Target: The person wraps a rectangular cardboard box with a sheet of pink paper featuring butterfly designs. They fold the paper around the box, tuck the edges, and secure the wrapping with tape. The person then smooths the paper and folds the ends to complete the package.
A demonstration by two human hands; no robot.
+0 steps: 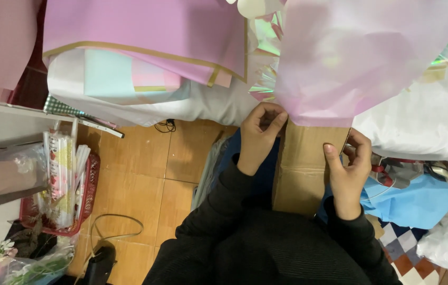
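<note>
Head view: a flat panel of brown corrugated cardboard [303, 169] stands between the two hands, its upper edge tucked under a translucent pale pink wrapping sheet [350, 58] with a soft, faintly crinkled sheen. The left hand [259, 138] has its fingers curled shut, pinching the sheet's lower edge at the cardboard's upper left corner. The right hand [349, 168] grips the cardboard's right edge, thumb flat on the face and fingers wrapped behind. Black ribbed sleeves cover both arms. Matte pink paper with a gold border [145, 37] lies at the upper left, above the orange tiled floor [139, 174], where a red mesh basket [89, 190] holds packets
</note>
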